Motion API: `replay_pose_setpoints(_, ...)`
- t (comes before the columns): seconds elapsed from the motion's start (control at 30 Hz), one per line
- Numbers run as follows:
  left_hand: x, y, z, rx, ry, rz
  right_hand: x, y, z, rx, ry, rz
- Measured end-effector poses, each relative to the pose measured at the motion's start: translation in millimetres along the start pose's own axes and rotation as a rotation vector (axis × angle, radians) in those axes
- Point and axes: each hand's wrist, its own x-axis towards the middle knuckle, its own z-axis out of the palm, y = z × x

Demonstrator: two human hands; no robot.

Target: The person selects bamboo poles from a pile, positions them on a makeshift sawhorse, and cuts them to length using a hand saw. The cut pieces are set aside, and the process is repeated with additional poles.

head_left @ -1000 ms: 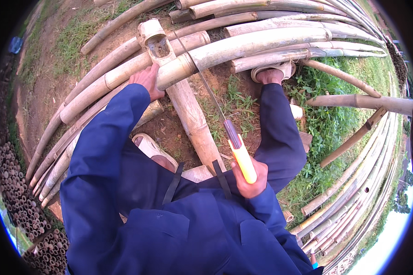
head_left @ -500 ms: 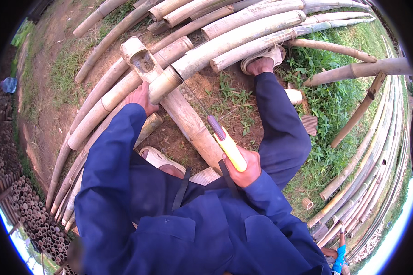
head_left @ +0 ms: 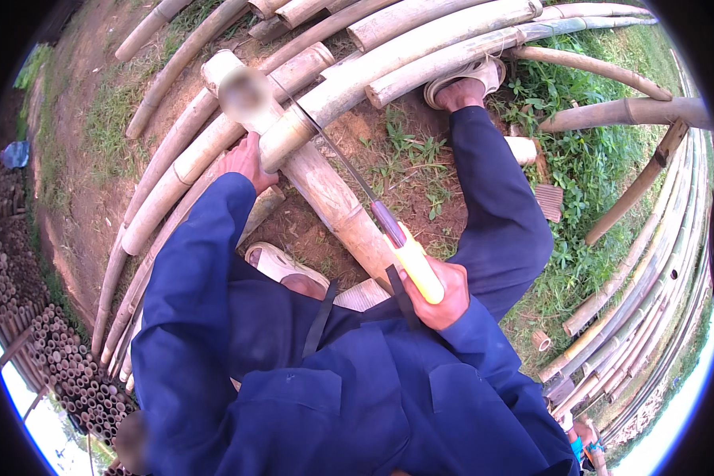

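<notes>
My right hand is wrapped round the yellow handle of a handsaw. The saw's thin blade runs up and to the left, lying across a bamboo pole near its cut end. Against that short end, my left hand is closed with the fingers curled on the pole; part of its grip is hidden by the bamboo. Under the pole lies a thick, pale bamboo length, slanting from between my legs to a far end with a blurred patch.
More bamboo poles lie at the left and far side. A long stack of poles curves along the right, near a propped stick. My sandalled foot rests beside the pole. Part of another person shows at lower right.
My right hand has drawn the saw slightly back toward my body, down and to the right. My left hand stays on the pole's end. The whole view has shifted a little.
</notes>
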Motion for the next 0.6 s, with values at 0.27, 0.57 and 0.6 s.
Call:
replay_pose_setpoints(0.27, 5.7, 9.6, -1.3, -0.025, -0.047, 0.049, 51.4, 47.9, 45.0, 0.012, 0.081, -0.044)
replay_pose_setpoints(0.57, 6.2, -6.9, 0.7, -0.134, -0.053, -0.028, -7.9, 29.2, 14.7, 0.059, 0.135, -0.015)
replay_pose_setpoints(0.6, 7.5, -11.0, 5.6, -0.118, -0.032, -0.001, -5.2, 31.5, 18.7, 0.054, 0.115, -0.034)
